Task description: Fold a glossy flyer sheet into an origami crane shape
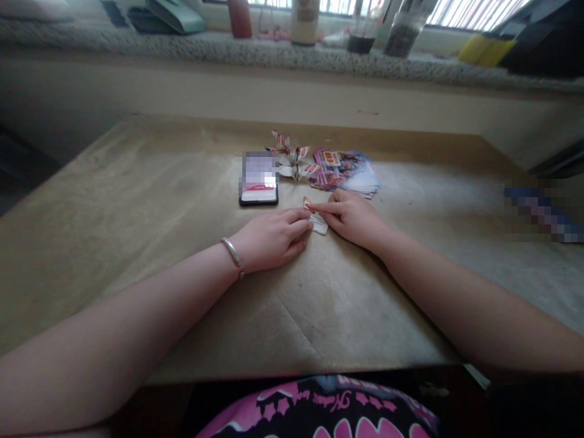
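A small folded piece of printed paper [318,222] lies on the brown table [137,243]. My left hand [271,238], with a silver bangle at the wrist, rests on the table with its fingertips pressed on the paper's left side. My right hand [351,216] lies beside it, its index finger stretched across the paper's top. Both hands press the paper flat between them. Just behind them sit folded paper cranes [292,158] and a stack of colourful printed sheets [349,171].
A black phone [258,179] lies left of the cranes. A stone windowsill [274,55] behind the table carries bottles, jars and a green folder. A blurred item [542,213] sits at the table's right edge.
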Demonstrator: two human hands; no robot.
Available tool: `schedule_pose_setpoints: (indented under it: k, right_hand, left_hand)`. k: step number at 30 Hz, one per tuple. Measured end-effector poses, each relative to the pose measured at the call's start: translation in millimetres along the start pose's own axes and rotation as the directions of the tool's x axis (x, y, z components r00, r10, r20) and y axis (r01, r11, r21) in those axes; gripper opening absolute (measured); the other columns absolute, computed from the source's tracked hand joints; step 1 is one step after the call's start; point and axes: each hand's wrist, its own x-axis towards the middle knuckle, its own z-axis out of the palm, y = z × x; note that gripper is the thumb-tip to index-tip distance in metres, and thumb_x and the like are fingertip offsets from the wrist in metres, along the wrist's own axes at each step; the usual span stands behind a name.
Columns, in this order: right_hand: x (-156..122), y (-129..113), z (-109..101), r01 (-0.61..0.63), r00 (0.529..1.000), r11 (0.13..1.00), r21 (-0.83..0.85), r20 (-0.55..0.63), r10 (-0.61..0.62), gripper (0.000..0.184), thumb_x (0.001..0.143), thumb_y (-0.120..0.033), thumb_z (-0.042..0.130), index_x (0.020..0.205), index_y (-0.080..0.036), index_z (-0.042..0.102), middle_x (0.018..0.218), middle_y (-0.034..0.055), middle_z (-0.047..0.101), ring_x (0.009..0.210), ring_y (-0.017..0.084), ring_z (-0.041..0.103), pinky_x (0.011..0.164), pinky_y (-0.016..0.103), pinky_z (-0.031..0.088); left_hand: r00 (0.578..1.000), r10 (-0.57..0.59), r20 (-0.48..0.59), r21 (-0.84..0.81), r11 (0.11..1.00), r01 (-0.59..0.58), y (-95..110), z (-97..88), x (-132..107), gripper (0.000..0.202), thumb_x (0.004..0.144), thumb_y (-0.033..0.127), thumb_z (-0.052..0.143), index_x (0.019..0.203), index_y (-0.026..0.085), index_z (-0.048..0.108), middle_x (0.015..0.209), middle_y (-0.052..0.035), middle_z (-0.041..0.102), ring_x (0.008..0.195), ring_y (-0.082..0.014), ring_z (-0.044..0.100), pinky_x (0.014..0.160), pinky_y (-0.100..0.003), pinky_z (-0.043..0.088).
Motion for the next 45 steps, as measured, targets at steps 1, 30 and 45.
schedule_pose_setpoints:
  k: [1, 30, 45]
  right_hand:
    - [1, 0, -1, 0.006, 1.0, 1.0, -0.029, 0.015, -0.005, 0.036, 0.096, -0.03, 0.045, 0.123, -0.03, 0.069, 0.083, 0.0078, 0.059, 0.078, 0.02, 0.052, 0.068, 0.032, 0.034]
    - [16, -1, -9, 0.041, 0.991, 0.973, -0.228, 0.133, -0.011, 0.043, 0.099, -0.049, 0.038, 0.134, -0.035, 0.058, 0.1, 0.0105, 0.064, 0.095, 0.025, 0.053, 0.077, 0.036, 0.025]
    - [10, 8, -5, 0.007, 0.997, 0.997, -0.082, 0.082, 0.0, 0.04, 0.096, -0.035, 0.046, 0.132, -0.028, 0.062, 0.092, 0.0096, 0.062, 0.081, 0.021, 0.053, 0.072, 0.031, 0.033]
  left_hand:
    - [1.0, 0.001, 0.007, -0.003, 1.0, -0.001, 0, -0.1, 0, 0.031, 0.092, 0.028, 0.052, 0.119, 0.014, 0.06, 0.137, -0.0123, 0.055, 0.121, -0.0258, 0.057, 0.103, -0.039, 0.049]
    - [0.996, 0.046, 0.071, 0.057, 0.997, -0.051, 3, -0.2, 1, 0.047, 0.093, 0.027, 0.045, 0.139, 0.026, 0.051, 0.143, -0.0136, 0.044, 0.128, -0.0303, 0.046, 0.109, -0.05, 0.036]
    - [0.997, -0.004, 0.083, 0.09, 0.996, -0.004, 6, -0.8, -3, 0.045, 0.098, 0.037, 0.042, 0.141, 0.029, 0.047, 0.143, -0.0107, 0.046, 0.132, -0.0283, 0.045, 0.112, -0.047, 0.034]
